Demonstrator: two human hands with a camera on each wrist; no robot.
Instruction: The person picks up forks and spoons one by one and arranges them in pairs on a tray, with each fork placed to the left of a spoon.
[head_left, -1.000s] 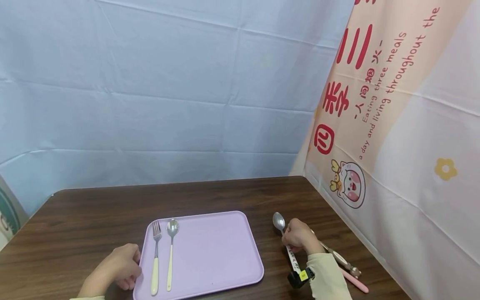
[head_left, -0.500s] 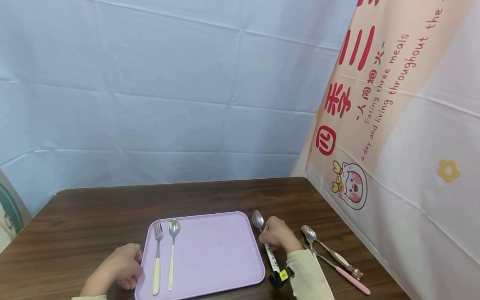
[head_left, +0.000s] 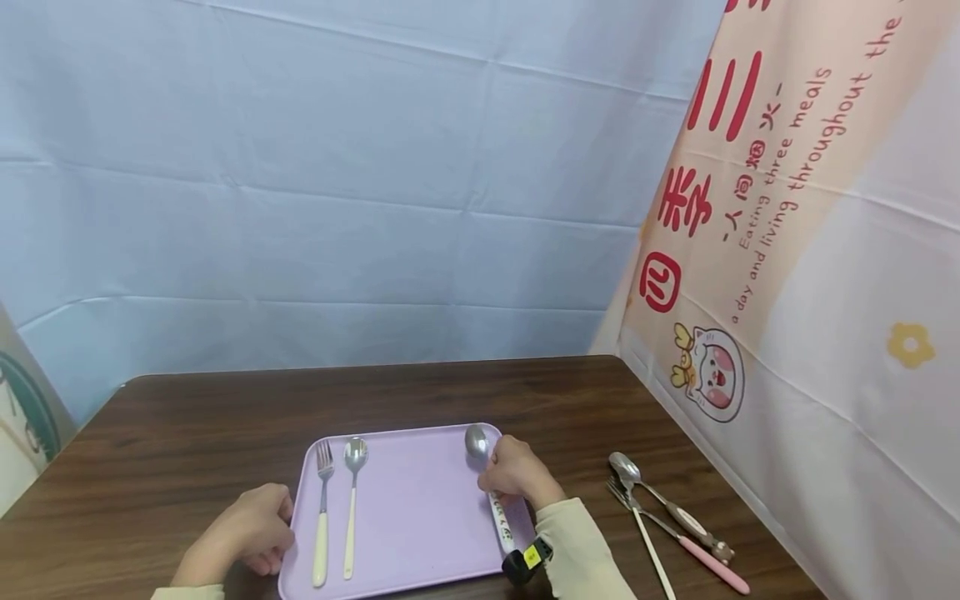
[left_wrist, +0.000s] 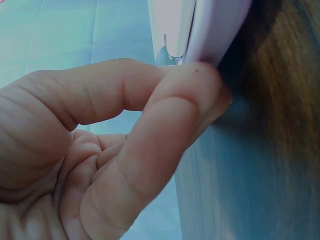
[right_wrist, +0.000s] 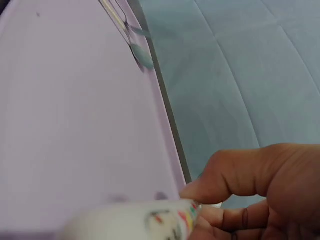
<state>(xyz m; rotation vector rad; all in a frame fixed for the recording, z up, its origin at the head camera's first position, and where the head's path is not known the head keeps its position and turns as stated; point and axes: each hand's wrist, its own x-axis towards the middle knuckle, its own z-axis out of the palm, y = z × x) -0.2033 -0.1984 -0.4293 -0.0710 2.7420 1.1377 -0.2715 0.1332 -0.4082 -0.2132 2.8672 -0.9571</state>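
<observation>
My right hand (head_left: 517,473) pinches a metal spoon (head_left: 476,442) by its white patterned handle, over the right side of the lilac tray (head_left: 412,525). In the right wrist view the handle (right_wrist: 167,220) shows close up between thumb and fingers; whether the spoon touches the tray I cannot tell. At the tray's left edge my left hand (head_left: 251,527) holds the rim with thumb and fingertips, seen closely in the left wrist view. A fork (head_left: 321,533) and a second spoon (head_left: 350,529), both cream-handled, lie side by side on the tray's left part.
Right of the tray, on the dark wooden table (head_left: 202,433), several utensils lie crossed: a white-handled one (head_left: 651,546), a pink-handled fork (head_left: 712,565) and a brown-handled spoon (head_left: 686,521). A blue cloth (head_left: 337,208) hangs behind; a printed cloth (head_left: 840,400) hangs at the right.
My right hand has carried the spoon leftward from the table beside the tray to above the tray's right side. The left hand stays at the rim.
</observation>
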